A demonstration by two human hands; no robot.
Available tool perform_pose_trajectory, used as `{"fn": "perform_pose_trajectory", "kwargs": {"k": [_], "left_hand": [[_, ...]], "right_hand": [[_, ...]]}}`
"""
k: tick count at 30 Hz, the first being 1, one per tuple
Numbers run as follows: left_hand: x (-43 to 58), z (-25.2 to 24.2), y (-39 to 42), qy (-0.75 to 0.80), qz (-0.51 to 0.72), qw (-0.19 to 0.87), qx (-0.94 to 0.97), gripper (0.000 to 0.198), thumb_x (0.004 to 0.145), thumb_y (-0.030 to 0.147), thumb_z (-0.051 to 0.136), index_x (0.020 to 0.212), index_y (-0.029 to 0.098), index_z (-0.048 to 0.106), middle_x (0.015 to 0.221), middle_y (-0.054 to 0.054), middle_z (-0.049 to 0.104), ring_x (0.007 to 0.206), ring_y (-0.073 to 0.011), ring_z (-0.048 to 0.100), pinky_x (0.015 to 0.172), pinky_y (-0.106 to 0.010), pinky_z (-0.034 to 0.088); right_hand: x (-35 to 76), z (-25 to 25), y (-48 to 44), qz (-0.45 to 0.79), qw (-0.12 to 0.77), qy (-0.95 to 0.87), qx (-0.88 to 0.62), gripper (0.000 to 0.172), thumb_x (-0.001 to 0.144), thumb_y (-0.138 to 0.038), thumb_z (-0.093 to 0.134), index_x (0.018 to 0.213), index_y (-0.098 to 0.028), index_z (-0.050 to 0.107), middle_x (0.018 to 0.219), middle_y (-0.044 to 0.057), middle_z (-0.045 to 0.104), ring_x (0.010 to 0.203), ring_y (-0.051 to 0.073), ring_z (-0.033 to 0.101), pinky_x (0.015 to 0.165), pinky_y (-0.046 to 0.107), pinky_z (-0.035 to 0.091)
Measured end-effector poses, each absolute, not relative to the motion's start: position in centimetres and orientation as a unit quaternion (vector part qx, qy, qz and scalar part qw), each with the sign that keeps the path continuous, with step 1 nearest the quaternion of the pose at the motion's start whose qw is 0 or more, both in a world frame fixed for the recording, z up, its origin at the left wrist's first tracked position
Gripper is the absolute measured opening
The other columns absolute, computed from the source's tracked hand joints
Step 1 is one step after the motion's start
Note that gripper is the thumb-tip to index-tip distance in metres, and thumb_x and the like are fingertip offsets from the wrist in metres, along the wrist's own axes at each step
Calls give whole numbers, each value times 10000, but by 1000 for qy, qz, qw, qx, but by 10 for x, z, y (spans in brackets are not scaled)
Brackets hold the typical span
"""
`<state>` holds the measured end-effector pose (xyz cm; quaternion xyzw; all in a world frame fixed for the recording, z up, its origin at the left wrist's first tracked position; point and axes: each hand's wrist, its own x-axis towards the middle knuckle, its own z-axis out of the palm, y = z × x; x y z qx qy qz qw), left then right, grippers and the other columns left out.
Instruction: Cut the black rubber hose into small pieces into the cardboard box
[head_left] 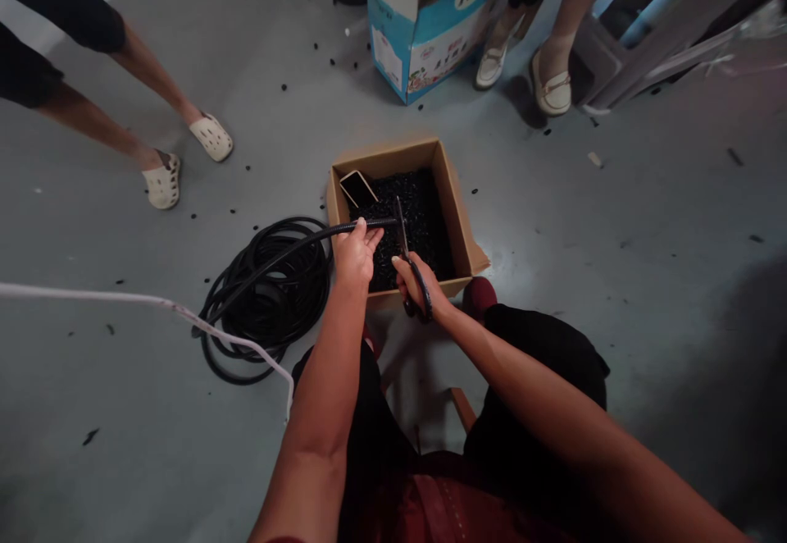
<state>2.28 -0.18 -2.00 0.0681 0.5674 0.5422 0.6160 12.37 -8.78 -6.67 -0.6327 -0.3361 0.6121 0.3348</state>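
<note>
The left hand (355, 254) is gripping the black tube (288, 252), holding its end out over the box (382, 161) of black pieces (406, 203), against the scissors (402, 231) that the right hand (418, 282) is clasping.

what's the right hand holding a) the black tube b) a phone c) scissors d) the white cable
c, since the right hand grips the scissors by their black handles, while the left hand holds the black tube.
</note>
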Motion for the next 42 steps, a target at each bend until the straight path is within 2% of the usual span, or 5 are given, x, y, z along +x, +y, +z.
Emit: {"fn": "perform_pose_trajectory", "kwargs": {"k": [8, 19, 26, 35, 42], "left_hand": [[23, -23, -3, 566, 543, 613, 97, 190, 944, 98, 671, 800, 158, 562, 743, 22, 620, 787, -110, 699, 1074, -409, 545], [25, -22, -2, 570, 545, 608, 93, 216, 988, 94, 590, 787, 163, 552, 731, 22, 608, 715, -102, 669, 1049, -406, 549], [23, -22, -1, 577, 543, 603, 88, 216, 993, 89, 581, 797, 168, 537, 707, 34, 607, 695, -87, 662, 1022, -380, 570], [23, -23, -1, 574, 550, 601, 89, 221, 968, 81, 610, 791, 175, 516, 713, 39, 598, 693, -97, 662, 1026, -410, 566], [22, -23, 0, 578, 542, 604, 83, 202, 932, 96, 689, 795, 166, 559, 744, 30, 604, 820, -117, 702, 1075, -411, 545]], "right_hand": [[131, -49, -78, 631, 320, -315, -632, 268, 991, -483, 511, 898, -235, 471, 655, -51, 539, 499, 107, 529, 470, 232, 438], [128, -69, -87, 608, 342, -327, -637, 419, 910, -663, 526, 880, -254, 438, 635, -76, 464, 491, 92, 399, 474, 212, 361], [126, -77, -91, 588, 338, -349, -647, 402, 908, -658, 520, 884, -259, 470, 636, -61, 460, 507, 116, 402, 499, 227, 371], [127, -77, -93, 586, 331, -351, -651, 392, 902, -650, 537, 886, -262, 485, 641, -57, 466, 528, 124, 432, 514, 223, 388], [126, -76, -93, 583, 333, -348, -654, 412, 892, -666, 541, 857, -263, 464, 615, -59, 453, 526, 125, 442, 500, 225, 376]]}}
